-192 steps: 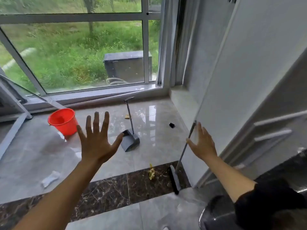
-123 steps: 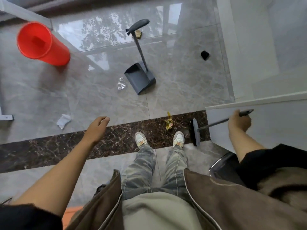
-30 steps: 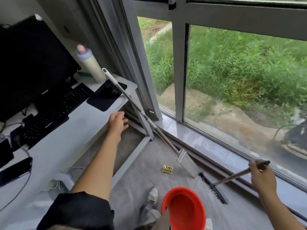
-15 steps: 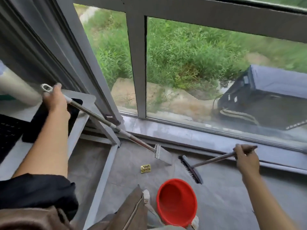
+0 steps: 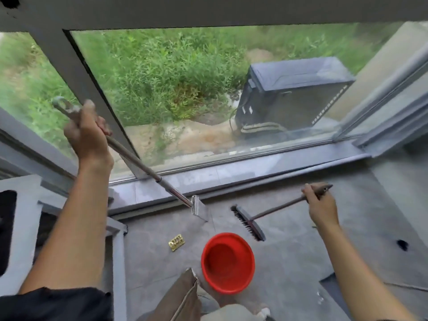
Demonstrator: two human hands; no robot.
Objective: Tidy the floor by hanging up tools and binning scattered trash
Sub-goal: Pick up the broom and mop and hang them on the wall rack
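Risk, as we judge it: carrying both tools at once, their heads may tangle or tip the red bucket (image 5: 228, 262).
Mop (image 5: 143, 165): our left hand (image 5: 86, 133) is wrapped round its top. The long axis slants down and to the right, with the head at the floor (image 5: 301, 251) below the sill.
Broom (image 5: 249, 224): our right hand (image 5: 320, 206) is clamped on the handle end, and the bristles sit near the mop head.

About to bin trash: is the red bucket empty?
Empty: the red bucket stands mouth up on the floor, and only its bare red inside shows.
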